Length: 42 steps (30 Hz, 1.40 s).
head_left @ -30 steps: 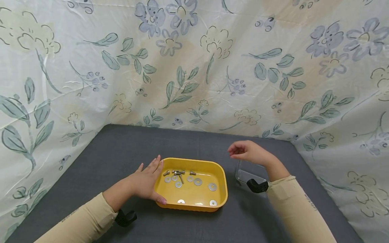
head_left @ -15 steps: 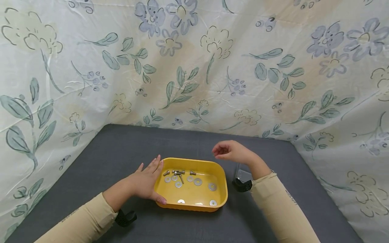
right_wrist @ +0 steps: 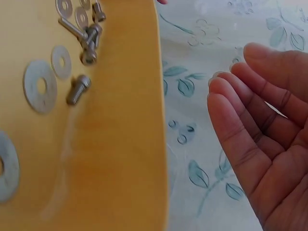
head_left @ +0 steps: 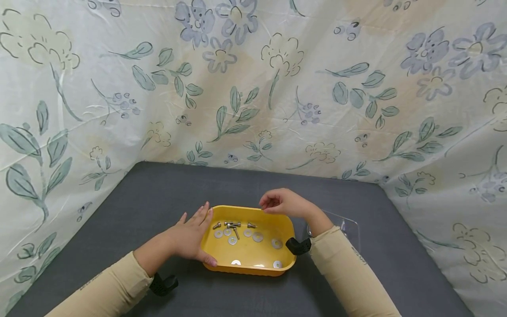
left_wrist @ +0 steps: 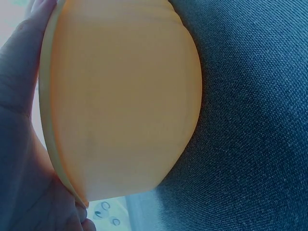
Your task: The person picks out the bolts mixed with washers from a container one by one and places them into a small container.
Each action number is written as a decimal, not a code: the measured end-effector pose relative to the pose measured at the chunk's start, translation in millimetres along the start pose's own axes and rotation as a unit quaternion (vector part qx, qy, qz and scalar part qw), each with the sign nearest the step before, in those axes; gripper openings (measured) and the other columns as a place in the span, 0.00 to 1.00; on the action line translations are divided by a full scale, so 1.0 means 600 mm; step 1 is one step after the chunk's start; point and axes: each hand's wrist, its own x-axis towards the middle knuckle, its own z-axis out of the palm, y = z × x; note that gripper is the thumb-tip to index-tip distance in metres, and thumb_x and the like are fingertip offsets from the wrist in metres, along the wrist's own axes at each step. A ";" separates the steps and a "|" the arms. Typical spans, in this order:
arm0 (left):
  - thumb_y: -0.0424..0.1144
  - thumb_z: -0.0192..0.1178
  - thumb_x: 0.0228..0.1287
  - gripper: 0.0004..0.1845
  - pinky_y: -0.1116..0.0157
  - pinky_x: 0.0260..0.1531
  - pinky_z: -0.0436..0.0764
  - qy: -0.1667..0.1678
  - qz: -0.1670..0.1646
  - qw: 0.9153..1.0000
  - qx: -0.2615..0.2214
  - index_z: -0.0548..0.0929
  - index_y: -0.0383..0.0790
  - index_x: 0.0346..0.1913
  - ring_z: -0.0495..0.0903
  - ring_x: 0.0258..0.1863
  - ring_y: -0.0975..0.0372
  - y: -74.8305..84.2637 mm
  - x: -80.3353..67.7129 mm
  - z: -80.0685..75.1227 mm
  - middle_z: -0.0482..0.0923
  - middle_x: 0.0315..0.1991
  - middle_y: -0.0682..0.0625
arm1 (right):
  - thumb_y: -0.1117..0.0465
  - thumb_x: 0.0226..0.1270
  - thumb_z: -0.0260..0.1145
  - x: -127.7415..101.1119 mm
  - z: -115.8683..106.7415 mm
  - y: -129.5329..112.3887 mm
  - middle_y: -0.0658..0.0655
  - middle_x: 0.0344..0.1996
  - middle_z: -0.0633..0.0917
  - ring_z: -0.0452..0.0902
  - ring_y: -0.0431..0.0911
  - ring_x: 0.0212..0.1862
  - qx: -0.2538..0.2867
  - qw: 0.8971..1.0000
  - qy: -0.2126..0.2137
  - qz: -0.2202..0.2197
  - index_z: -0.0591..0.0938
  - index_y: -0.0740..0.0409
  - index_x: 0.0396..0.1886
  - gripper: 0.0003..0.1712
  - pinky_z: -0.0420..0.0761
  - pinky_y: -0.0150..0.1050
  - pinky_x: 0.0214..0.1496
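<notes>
A yellow plastic bin point(head_left: 253, 259) sits on the dark table with several socket head screws point(head_left: 233, 225) and flat washers point(head_left: 258, 237) on its floor. My left hand point(head_left: 189, 235) rests on the bin's left rim with its fingers spread; the left wrist view has that hand along the rim and the bin's outer wall point(left_wrist: 120, 96). Over the bin's back right rim hovers my right hand point(head_left: 287, 202), fingers loosely curved. In the right wrist view the right hand point(right_wrist: 264, 125) shows a bare palm with nothing in it, beside the bin wall point(right_wrist: 130, 120).
To the right of the bin is a clear plastic box point(head_left: 356, 233), partly hidden behind the right forearm; small things show inside it. A black strap point(head_left: 298, 246) hangs at the right wrist. Floral cloth point(head_left: 253, 110) surrounds the back and sides of the table.
My right hand has moved left from above the clear box to the back right rim of the bin, uncovering more of the box. My left hand and the bin have stayed put.
</notes>
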 end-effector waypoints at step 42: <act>0.79 0.56 0.31 0.71 0.39 0.61 0.45 -0.002 -0.003 1.000 -0.001 0.42 0.34 0.71 0.38 0.71 0.50 0.004 -0.004 -0.002 0.29 0.72 0.40 | 0.66 0.60 0.64 0.071 0.125 0.020 0.48 0.27 0.79 0.75 0.41 0.23 -0.044 0.992 -0.116 0.021 0.77 0.60 0.50 0.17 0.77 0.32 0.26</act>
